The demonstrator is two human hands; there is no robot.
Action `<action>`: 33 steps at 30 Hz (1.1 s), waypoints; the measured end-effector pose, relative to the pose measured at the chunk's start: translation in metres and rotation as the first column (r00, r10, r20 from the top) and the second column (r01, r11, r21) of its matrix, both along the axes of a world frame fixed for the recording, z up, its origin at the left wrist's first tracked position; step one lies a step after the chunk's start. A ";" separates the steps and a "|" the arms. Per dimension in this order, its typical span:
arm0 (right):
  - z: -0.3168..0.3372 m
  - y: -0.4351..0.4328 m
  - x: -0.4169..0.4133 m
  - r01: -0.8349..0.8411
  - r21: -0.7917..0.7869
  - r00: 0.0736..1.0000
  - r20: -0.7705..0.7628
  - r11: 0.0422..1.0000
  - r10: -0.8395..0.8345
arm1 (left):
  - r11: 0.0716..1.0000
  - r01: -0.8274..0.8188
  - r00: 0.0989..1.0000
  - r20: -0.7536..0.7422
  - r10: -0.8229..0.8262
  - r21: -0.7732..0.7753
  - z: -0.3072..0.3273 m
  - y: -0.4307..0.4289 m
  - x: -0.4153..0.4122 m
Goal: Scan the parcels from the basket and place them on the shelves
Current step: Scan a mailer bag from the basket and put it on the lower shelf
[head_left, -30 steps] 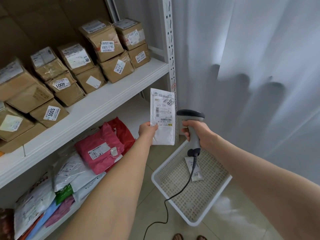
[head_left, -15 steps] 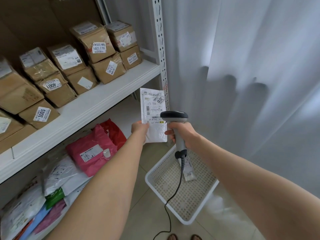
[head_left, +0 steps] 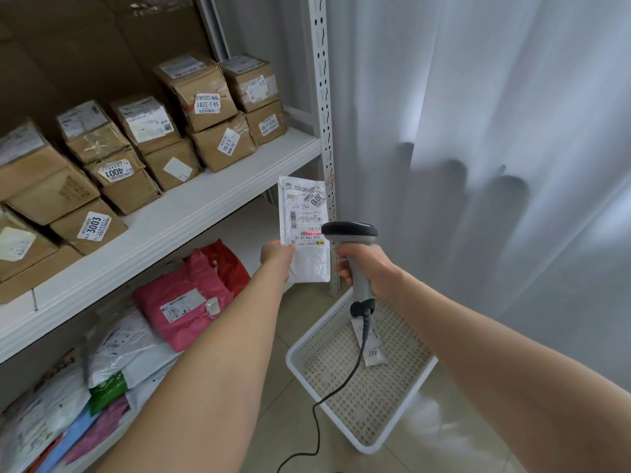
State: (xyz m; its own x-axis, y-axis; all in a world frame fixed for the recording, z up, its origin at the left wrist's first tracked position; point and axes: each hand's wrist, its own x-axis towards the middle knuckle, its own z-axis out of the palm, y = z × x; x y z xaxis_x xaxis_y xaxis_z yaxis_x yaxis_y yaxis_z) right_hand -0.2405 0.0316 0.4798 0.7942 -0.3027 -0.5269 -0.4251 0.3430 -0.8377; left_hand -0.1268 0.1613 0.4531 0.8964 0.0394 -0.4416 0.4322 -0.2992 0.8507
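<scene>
Your left hand [head_left: 277,254] pinches the white parcel [head_left: 305,268] upright before the shelf post [head_left: 322,97]; your right hand [head_left: 367,268] grips the scanner [head_left: 351,232], whose red line [head_left: 314,232] now lights the barcode: scan likely registering, shelve next

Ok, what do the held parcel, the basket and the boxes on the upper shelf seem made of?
Held parcel: likely thin white plastic film, slightly glossy; it creases and wrinkles.
Basket: white moulded plastic, matt, with regular perforations.
Boxes: brown cardboard by the look, dull, with dented corners and faintly shiny tape.
</scene>
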 end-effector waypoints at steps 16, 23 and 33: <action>0.008 0.013 -0.002 -0.037 0.020 0.999 0.029 0.999 0.036 | 1.000 -0.026 1.000 -0.007 0.026 0.011 0.000 0.013 0.005; 0.007 0.013 0.002 -0.055 -0.031 0.998 -0.003 0.998 0.055 | 1.000 -0.015 1.000 0.010 0.015 0.021 -0.003 0.016 0.009; 0.007 0.006 0.004 -0.094 -0.055 0.995 -0.023 0.994 0.093 | 0.999 -0.023 1.000 0.018 0.022 0.040 -0.008 0.017 0.014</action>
